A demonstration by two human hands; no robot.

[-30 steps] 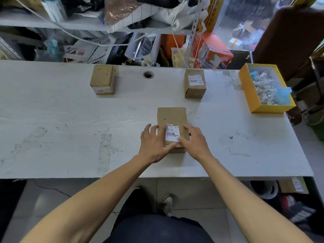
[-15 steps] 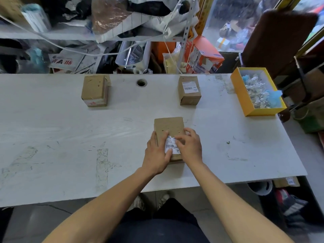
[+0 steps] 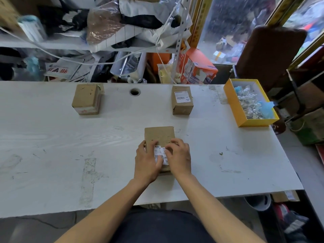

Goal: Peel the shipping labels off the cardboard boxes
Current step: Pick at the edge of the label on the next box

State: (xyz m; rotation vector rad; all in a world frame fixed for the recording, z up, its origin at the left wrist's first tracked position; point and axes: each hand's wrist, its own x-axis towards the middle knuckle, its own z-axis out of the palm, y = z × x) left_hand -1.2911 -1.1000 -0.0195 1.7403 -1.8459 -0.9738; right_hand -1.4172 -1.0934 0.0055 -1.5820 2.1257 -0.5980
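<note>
We judge the main risk to be tearing: the shipping label [image 3: 161, 155], already creased on the near cardboard box [image 3: 159, 137] at the white table's [image 3: 52, 137] front centre, may rip if pulled unevenly. The left hand [image 3: 146, 161] braces box and label, fingers loosely curled; the right hand [image 3: 178, 155] presses curled fingertips on the label; whether either pinches it, we cannot tell.

The white shipping label [image 3: 160, 155] on the near brown cardboard box [image 3: 159, 135] shows a barcode, "20" and "MX"; the white label [image 3: 182, 97] on the far right brown cardboard box [image 3: 182, 102] carries a barcode, its print too small to read; red characters on the white packet [image 3: 60, 70] behind the table are unclear.
</note>
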